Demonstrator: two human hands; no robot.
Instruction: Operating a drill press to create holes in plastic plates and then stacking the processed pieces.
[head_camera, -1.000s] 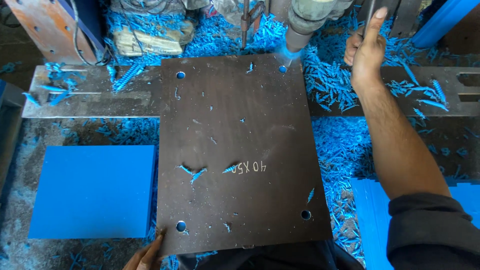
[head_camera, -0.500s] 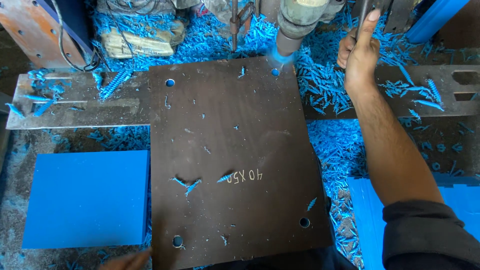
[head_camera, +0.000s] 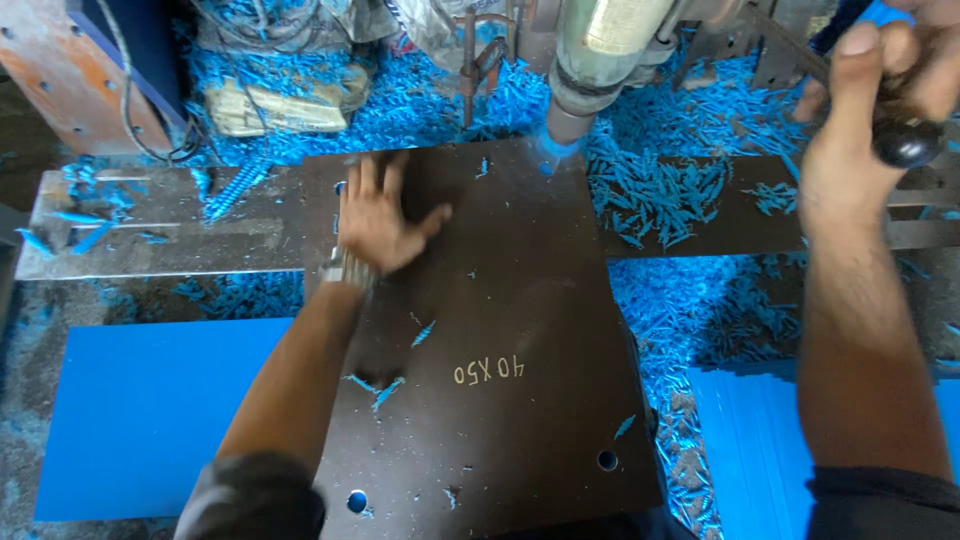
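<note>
A dark brown square plate (head_camera: 520, 330) with corner holes lies flat on the drill press table. My left hand (head_camera: 380, 215) rests palm down, fingers spread, on the plate's far left corner. My right hand (head_camera: 870, 110) is raised at the upper right, its fingers closed around a black-knobbed lever (head_camera: 905, 145). The drill spindle (head_camera: 590, 60) comes down over the plate's far right corner, where blue chips collect.
Blue shavings (head_camera: 660, 190) cover the metal table (head_camera: 150, 235) behind and to the right of the plate. A blue sheet (head_camera: 150, 420) lies at the lower left, a stack of blue sheets (head_camera: 760, 450) at the lower right. Machine parts and cables crowd the back.
My left hand has moved from the plate's near edge up onto its far left corner. The view has come closer, and my right hand still grips the lever.
</note>
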